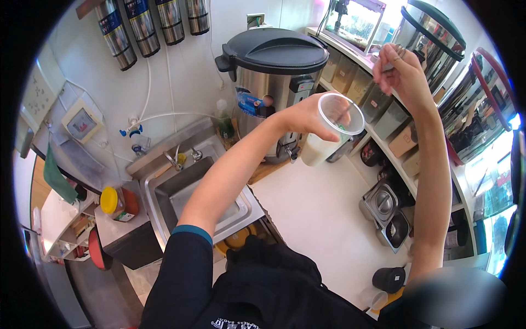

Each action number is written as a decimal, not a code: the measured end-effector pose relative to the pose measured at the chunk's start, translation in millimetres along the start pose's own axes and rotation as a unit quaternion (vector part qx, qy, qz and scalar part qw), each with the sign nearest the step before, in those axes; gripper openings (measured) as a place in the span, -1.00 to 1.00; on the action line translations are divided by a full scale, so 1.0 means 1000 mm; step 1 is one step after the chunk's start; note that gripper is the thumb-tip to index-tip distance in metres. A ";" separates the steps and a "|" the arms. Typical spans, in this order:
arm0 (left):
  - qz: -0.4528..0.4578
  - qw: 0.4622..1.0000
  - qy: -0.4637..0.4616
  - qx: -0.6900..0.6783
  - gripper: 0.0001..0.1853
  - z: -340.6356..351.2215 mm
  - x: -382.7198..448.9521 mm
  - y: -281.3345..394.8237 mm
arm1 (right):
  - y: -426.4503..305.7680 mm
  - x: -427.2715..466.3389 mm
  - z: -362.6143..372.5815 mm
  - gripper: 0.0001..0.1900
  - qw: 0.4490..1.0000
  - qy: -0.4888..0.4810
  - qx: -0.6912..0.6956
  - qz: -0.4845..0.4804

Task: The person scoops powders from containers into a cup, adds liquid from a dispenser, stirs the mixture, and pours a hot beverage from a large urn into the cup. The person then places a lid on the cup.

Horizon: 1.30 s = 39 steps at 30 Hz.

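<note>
My left hand grips a clear plastic cup just below its rim. The cup is tilted, its mouth facing up towards me, and pale milky liquid fills its lower part. It hangs in front of a large steel drink urn with a black lid, close to the urn's tap. To the right and higher up, my right hand is raised by the upper shelf with its fingers curled. Something greyish shows at those blurred fingers, but whether it is held is unclear.
A steel sink lies left of the white counter. Along the right, shelves hold several storage bins below more urns. Steel pans, a black container and an empty-looking cup stand at the counter's right side.
</note>
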<state>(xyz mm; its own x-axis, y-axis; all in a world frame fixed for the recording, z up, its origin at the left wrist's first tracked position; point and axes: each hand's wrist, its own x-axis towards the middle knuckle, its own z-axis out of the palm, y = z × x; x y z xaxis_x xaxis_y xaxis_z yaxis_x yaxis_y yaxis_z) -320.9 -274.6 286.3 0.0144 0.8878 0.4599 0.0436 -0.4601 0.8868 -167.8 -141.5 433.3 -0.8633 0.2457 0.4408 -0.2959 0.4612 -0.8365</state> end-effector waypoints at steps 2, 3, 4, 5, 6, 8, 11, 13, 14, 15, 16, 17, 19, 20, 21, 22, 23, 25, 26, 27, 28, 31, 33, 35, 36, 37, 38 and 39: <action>0.004 0.999 0.011 0.032 -0.25 0.004 0.004 0.001 | 0.000 0.000 -0.002 -0.66 0.998 -0.054 0.024 0.030; 0.002 0.999 0.023 0.024 -0.25 0.003 0.002 0.000 | 0.000 0.000 -0.001 -0.66 0.995 -0.085 0.038 0.044; -0.001 0.999 0.035 0.017 -0.26 0.002 0.000 -0.002 | -0.002 0.000 -0.003 -0.67 0.998 -0.037 -0.008 0.048; -0.003 0.999 0.047 0.009 -0.27 0.002 -0.001 -0.002 | -0.002 0.000 0.000 -0.67 0.999 -0.021 -0.001 0.038; 0.002 0.998 0.053 0.027 -0.28 0.004 0.000 -0.002 | -0.001 0.000 0.002 -0.67 1.000 -0.003 0.004 0.029; 0.011 0.996 0.066 0.063 -0.29 0.009 0.003 -0.001 | 0.001 -0.001 0.001 -0.67 0.999 -0.018 0.019 0.027; -0.010 0.992 0.103 0.074 -0.28 0.007 0.002 -0.002 | 0.002 0.001 -0.005 -0.67 0.998 -0.048 0.016 0.034; 0.009 0.989 0.109 0.098 -0.27 0.011 0.002 -0.009 | 0.002 0.000 0.003 -0.68 0.999 0.029 -0.027 0.020; 0.018 0.988 0.111 0.110 -0.27 0.014 0.003 -0.011 | 0.002 -0.001 0.005 -0.68 0.999 0.026 -0.028 0.028; 0.008 0.980 0.143 0.136 -0.26 0.016 0.002 -0.012 | 0.002 -0.004 0.005 -0.68 0.999 0.022 -0.031 0.037; -0.003 0.971 0.174 0.162 -0.25 0.017 0.001 -0.013 | 0.003 -0.005 0.003 -0.68 0.998 0.017 -0.033 0.046; -0.014 0.960 0.205 0.189 -0.24 0.019 0.000 -0.013 | 0.004 -0.004 0.000 -0.69 0.998 0.012 -0.035 0.054; 0.029 0.938 0.279 0.202 -0.18 0.033 0.003 -0.016 | 0.013 0.000 -0.005 -0.68 0.996 0.073 -0.041 0.021; 0.037 0.919 0.307 0.246 -0.18 0.043 0.005 -0.017 | 0.022 -0.002 -0.011 -0.69 0.999 0.050 0.008 0.011; 0.048 0.897 0.334 0.286 -0.17 0.058 0.009 -0.012 | 0.027 -0.007 -0.018 -0.69 0.998 0.028 0.055 0.002; 0.039 0.869 0.391 0.299 -0.16 0.068 0.008 -0.007 | 0.020 -0.010 -0.013 -0.69 0.998 0.050 0.026 0.033; 0.032 0.837 0.449 0.312 -0.15 0.076 0.007 -0.006 | 0.012 -0.014 -0.007 -0.69 0.996 0.070 -0.002 0.062; 0.032 0.799 0.528 0.287 -0.17 0.098 0.017 -0.018 | 0.012 -0.020 -0.010 -0.72 0.987 0.145 -0.060 0.030; 0.049 0.773 0.543 0.325 -0.18 0.112 0.023 -0.030 | 0.016 -0.024 -0.008 -0.72 0.987 0.155 -0.037 0.021; 0.063 0.744 0.558 0.361 -0.20 0.122 0.028 -0.040 | 0.020 -0.027 -0.005 -0.72 0.987 0.162 -0.015 0.014; 0.057 0.732 0.572 0.365 -0.22 0.129 0.031 -0.049 | 0.024 -0.034 -0.009 -0.72 0.991 0.132 -0.004 0.027; 0.047 0.702 0.608 0.368 -0.26 0.140 0.036 -0.060 | 0.024 -0.045 -0.010 -0.71 0.979 0.185 -0.053 0.069; 0.048 0.700 0.619 0.353 -0.27 0.146 0.037 -0.066 | 0.043 -0.050 -0.017 -0.70 0.981 0.191 -0.026 0.026; 0.050 0.692 0.622 0.364 -0.28 0.145 0.039 -0.074 | 0.052 -0.058 -0.018 -0.70 0.982 0.183 0.033 0.029; 0.038 0.683 0.629 0.370 -0.29 0.143 0.038 -0.075 | 0.054 -0.064 -0.024 -0.69 0.987 0.141 0.060 0.045; 0.026 0.675 0.636 0.374 -0.29 0.142 0.037 -0.077 | 0.057 -0.065 -0.027 -0.69 0.984 0.165 0.042 0.045; 0.025 0.668 0.646 0.369 -0.27 0.141 0.037 -0.078 | 0.058 -0.066 -0.030 -0.69 0.981 0.190 0.023 0.044; 0.027 0.670 0.646 0.364 -0.26 0.142 0.036 -0.080 | 0.057 -0.066 -0.028 -0.69 0.975 0.216 0.006 0.043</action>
<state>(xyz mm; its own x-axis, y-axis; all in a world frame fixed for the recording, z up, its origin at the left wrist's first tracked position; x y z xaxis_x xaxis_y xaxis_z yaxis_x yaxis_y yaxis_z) -182.5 -204.9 225.8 -0.8211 -0.0949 0.5629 0.5606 0.0516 0.8265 -115.9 -107.3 365.2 -0.6328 0.6212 0.4622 -0.2359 0.4138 -0.8793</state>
